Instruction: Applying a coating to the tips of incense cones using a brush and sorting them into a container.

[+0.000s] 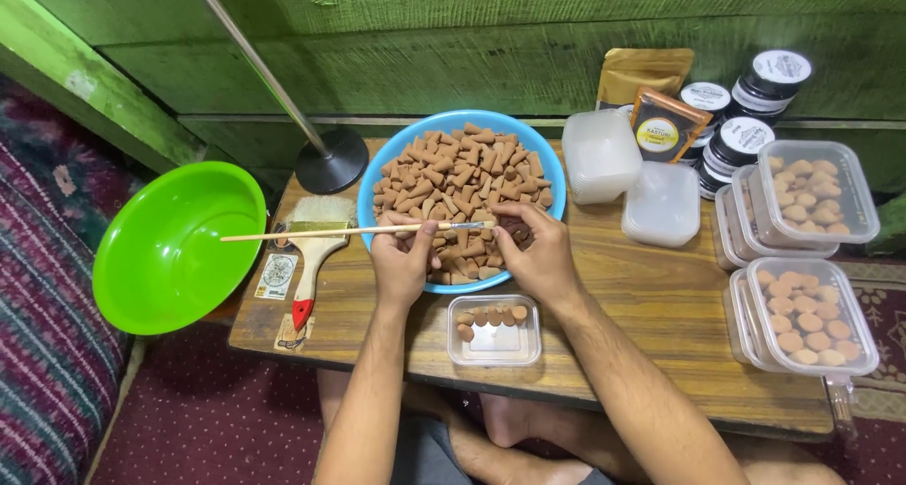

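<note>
My left hand (404,259) grips a thin wooden paintbrush (321,231) that lies level, its handle pointing left and its bristle tip at the right. My right hand (533,249) pinches a small brown cone at that tip. Both hands hover over the near rim of a blue bowl (557,178) heaped with brown cones (462,174). Just below them a small clear plastic box (494,331) sits on the low wooden table (642,325), with several cones along its far side.
A green plastic bowl (170,249) rests at the table's left edge beside a wide flat brush (316,249). Filled lidded boxes (812,315), empty clear boxes (661,202), black jars (741,141) and pouches (665,122) crowd the right side. A metal stand base (330,161) stands behind.
</note>
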